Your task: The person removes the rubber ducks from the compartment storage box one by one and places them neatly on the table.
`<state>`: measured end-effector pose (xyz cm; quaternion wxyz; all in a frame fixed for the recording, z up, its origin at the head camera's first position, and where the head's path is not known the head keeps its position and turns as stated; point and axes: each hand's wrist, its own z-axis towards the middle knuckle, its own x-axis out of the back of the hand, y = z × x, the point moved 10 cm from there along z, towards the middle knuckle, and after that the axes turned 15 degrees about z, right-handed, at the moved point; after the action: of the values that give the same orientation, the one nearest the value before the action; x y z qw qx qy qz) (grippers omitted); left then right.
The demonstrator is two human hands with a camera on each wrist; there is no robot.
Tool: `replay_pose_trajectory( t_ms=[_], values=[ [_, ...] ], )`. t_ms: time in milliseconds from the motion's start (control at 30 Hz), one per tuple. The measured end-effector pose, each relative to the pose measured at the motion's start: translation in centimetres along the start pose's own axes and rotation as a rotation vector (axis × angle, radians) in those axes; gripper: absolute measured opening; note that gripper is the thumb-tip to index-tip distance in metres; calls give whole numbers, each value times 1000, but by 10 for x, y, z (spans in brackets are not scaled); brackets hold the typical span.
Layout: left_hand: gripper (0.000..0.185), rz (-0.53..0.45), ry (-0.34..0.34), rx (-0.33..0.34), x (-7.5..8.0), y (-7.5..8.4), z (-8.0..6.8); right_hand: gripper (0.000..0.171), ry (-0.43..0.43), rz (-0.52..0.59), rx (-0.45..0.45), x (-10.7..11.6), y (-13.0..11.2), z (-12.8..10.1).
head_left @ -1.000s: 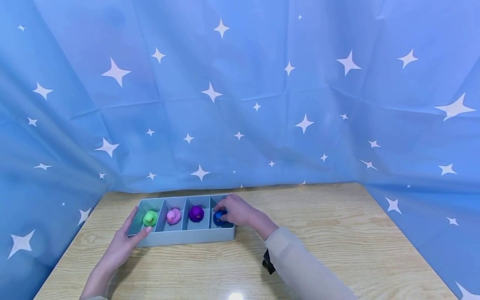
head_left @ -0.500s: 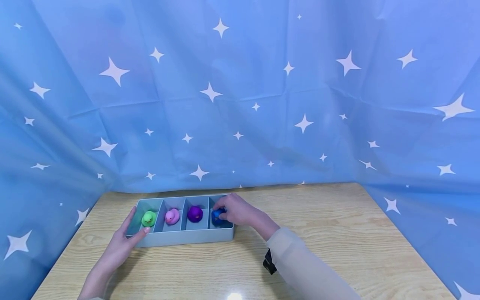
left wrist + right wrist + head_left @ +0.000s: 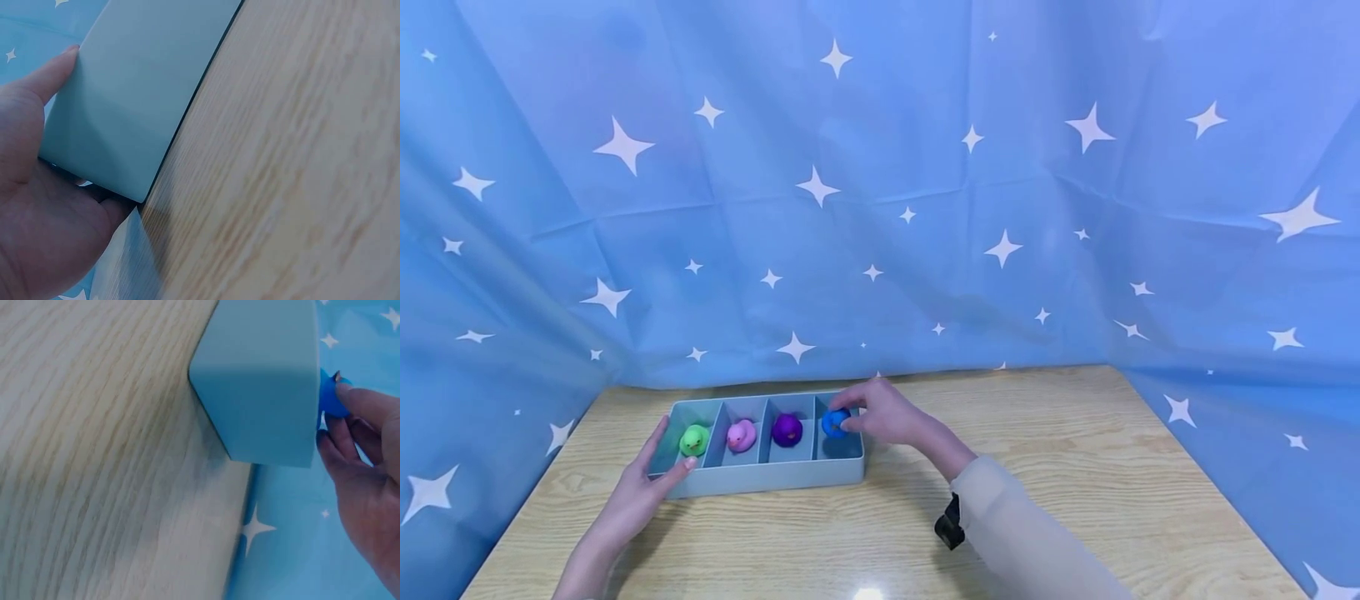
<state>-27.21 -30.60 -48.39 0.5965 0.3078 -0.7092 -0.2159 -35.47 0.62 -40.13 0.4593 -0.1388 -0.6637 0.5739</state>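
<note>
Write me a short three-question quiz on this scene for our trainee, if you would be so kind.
1. Multiple choice: how many compartments does the tray have?
a) three
b) four
c) five

2. True or false: the left hand holds a duck.

3. Fill in: the right hand holds the ____ between thumb and finger.

Key:
1. b
2. False; it grips the tray at the end by the green duck.
3. blue duck
</note>
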Motion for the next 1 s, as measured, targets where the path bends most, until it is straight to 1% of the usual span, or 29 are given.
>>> replay_pose_trajectory(
  t_ms=[133, 333, 433, 600, 767, 900, 1000],
  values=[
    [102, 6, 2, -2, 1, 0, 1, 25, 0, 34, 14, 6, -7, -4],
    [102, 5, -5, 2, 0, 0, 2, 25, -3, 22, 58, 18, -16, -12],
    [102, 13, -9, 7, 0, -1, 1, 26, 1, 34, 63, 26, -16, -18],
    [102, 26, -16, 8, 0, -1, 1, 25, 5, 34, 62, 39, -11, -26],
    [101, 21, -14, 2, 1, -1, 0, 23, -18, -21, 77, 45, -7, -34],
    [101, 12, -14, -8, 1, 0, 0, 22, -32, -64, 39, 47, 2, -41],
    [101, 11, -15, -6, 1, 0, 0, 23, -34, -73, 2, 48, 13, -47]
  ],
)
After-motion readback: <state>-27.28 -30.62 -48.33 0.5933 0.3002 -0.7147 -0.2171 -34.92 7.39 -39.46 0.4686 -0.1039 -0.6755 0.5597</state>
